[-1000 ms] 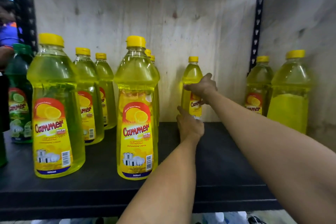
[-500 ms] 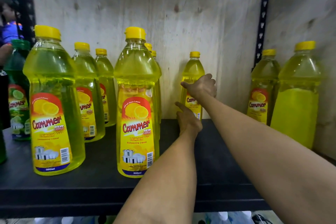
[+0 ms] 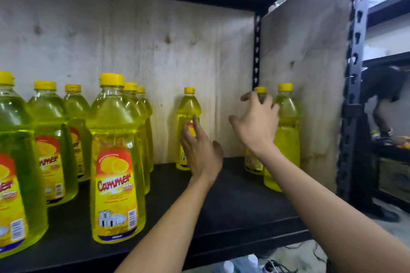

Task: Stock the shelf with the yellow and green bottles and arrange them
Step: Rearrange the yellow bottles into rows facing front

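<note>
Left hand (image 3: 200,153) is open, fingers spread before a lone yellow bottle (image 3: 188,113); right hand (image 3: 257,126) is open, empty, reaching toward two bottles (image 3: 287,117) just beyond it on the shelf (image 3: 233,210).

Yellow bottles (image 3: 188,117) — red-and-yellow labels (image 3: 114,175) — on black shelf (image 3: 233,206).

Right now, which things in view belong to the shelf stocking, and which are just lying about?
Job:
- lone yellow bottle at the back, left hand open in front of it
- two right-side bottles, right hand open, reaching toward them
- yellow rows on the left
- shelf

Just lying about:
- white-capped bottles below the shelf
- clutter beyond the right upright
</note>
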Demonstrator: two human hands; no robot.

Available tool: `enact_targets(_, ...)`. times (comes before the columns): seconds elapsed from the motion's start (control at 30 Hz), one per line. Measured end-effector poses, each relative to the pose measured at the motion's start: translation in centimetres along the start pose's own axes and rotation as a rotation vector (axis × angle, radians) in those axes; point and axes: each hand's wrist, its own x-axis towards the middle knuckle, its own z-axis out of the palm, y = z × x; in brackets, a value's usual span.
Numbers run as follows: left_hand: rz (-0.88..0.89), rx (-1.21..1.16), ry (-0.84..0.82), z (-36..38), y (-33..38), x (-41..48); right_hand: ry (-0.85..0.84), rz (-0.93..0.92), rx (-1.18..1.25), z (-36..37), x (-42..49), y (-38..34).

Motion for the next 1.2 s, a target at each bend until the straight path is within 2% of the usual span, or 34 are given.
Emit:
enact_targets(0.03,0.096,-0.034,-0.006,-0.2,1.5,-0.7,0.127,0.018,-0.062,-1.3,0.5,1.0)
enact_targets(0.1,0.148,-0.168,-0.223,0.2,4.1,-2.5,0.217,0.113,-0.105,-2.8,1.9,3.0)
enact_targets(0.17,0.048,-0.336,-0.499,0.7,6.0,-4.3,0.09,0.232,-0.008,-3.7,2.9,4.4)
enact_targets(0.27,-0.09,-0.431,-0.714,1.7,7.3,-6.2,-0.111,0.389,0.198,-4.5,3.7,5.6)
enact_targets(0.37,-0.226,-0.482,-0.797,1.7,7.2,-6.5,-0.185,0.37,0.334,-6.1,4.3,6.1)
enact_targets(0.43,-0.271,-0.502,-0.837,1.1,6.8,-5.9,-0.29,0.33,0.456,-7.2,4.5,6.4)
enact_targets(0.5,-0.269,-0.516,-0.925,0.3,6.3,-5.2,-0.434,0.315,0.668,-7.9,4.7,6.9)
enact_targets(0.57,-0.264,-0.539,-0.98,-0.5,6.1,-4.5,-0.59,0.35,0.982,-8.3,4.7,7.0)
enact_targets(0.63,-0.253,-0.548,-0.975,-1.1,5.8,-3.9,-0.716,0.379,1.207,-8.3,4.9,7.1)
enact_targets(0.7,-0.245,-0.54,-0.956,-1.6,5.5,-3.4,-0.84,0.373,1.316,-8.5,4.7,7.0)
enact_targets(0.8,-0.212,-0.437,-0.843,-1.8,5.2,-3.7,-0.938,0.282,1.242,-8.2,4.0,6.0)
enact_targets(0.87,-0.215,-0.321,-0.696,-1.7,5.3,-4.4,-0.889,0.173,0.972,-7.9,3.4,4.6)
enact_targets(0.97,-0.308,-0.143,-0.478,-1.5,5.9,-5.7,-0.683,0.066,0.64,-6.6,2.6,1.9)
enact_targets(1.03,-0.404,-0.093,-0.39,-1.6,6.2,-5.9,-0.602,0.034,0.61,-5.5,2.1,0.3)
enact_targets(1.13,-0.54,-0.13,-0.298,-2.1,5.4,-5.3,-0.678,-0.026,0.658,-3.6,1.9,-1.2)
enact_targets(1.2,-0.558,-0.112,-0.224,-2.5,3.7,-4.6,-0.723,0.031,0.781,-2.4,1.8,-1.6)
